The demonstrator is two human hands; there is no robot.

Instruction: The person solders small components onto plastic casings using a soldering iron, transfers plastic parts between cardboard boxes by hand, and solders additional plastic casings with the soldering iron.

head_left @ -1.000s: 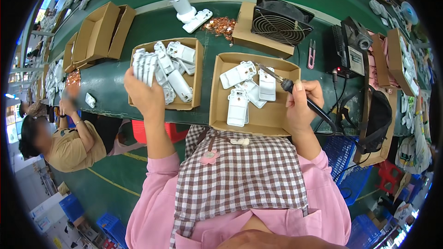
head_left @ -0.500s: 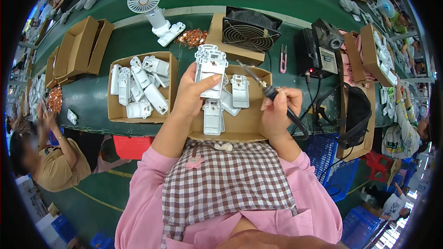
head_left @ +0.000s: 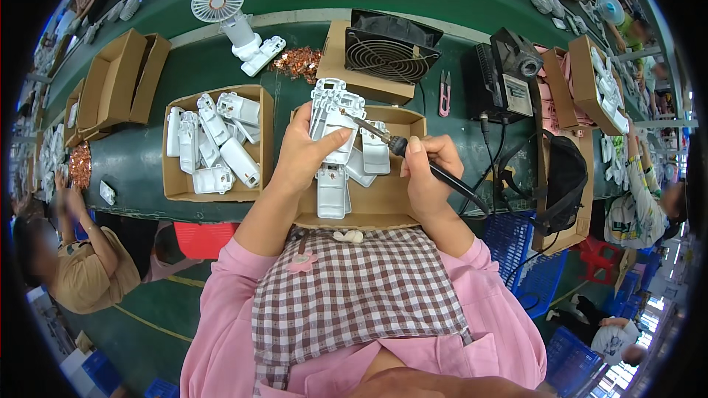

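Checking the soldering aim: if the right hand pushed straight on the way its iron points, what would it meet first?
Most likely the white plastic housing held by the left hand; the right hand's soldering iron tip already sits at it.

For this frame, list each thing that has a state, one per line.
left hand: gripping the white plastic housing, held upright
right hand: gripping the soldering iron, tip on the housing
left cardboard box: open, holding white parts
middle cardboard box: open, a few parts inside
small white fan: standing, blades behind its guard
red snips: lying flat
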